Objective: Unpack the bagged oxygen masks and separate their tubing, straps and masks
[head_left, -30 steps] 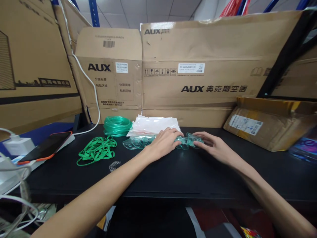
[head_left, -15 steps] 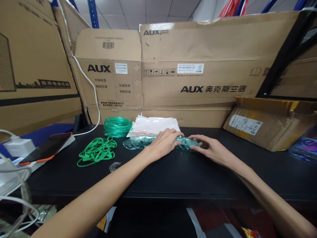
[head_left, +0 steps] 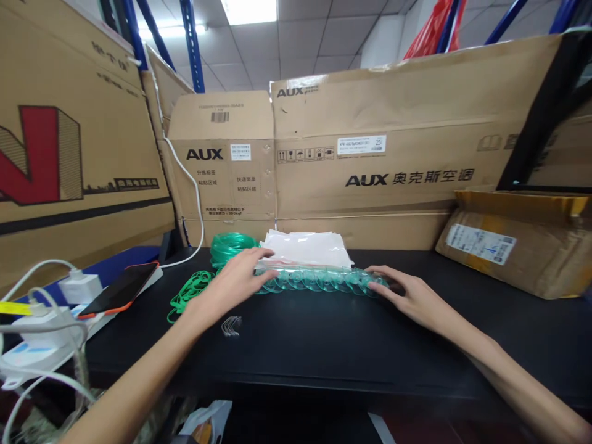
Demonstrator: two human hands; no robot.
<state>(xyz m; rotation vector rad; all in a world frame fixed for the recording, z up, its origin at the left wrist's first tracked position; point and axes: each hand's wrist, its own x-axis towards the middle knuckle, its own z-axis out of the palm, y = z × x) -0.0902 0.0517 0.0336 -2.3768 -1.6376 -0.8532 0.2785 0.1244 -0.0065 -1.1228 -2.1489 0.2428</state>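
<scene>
A: What's biggest here?
B: The boxes [head_left: 370, 154] standing along the back at 12 o'clock, then the black tabletop [head_left: 324, 345] in front of them, with a parcel [head_left: 513, 246] at 2 o'clock.

A: And the row of masks?
B: The masks [head_left: 319, 280] lie nested in a line across the tabletop's middle, just in front of the bags [head_left: 308, 248].

A: The hands?
B: The left hand [head_left: 234, 282] lies flat and open, fingers spread, touching the row's 9 o'clock end. The right hand [head_left: 411, 296] is open too, fingertips against the 3 o'clock end. Neither grips anything.

A: Smaller things?
B: Coiled tubing [head_left: 229, 243] at 11 o'clock, green bands [head_left: 187, 290] and a phone [head_left: 120, 288] at 9 o'clock, and small wire clips [head_left: 230, 325] under the left wrist.
</scene>
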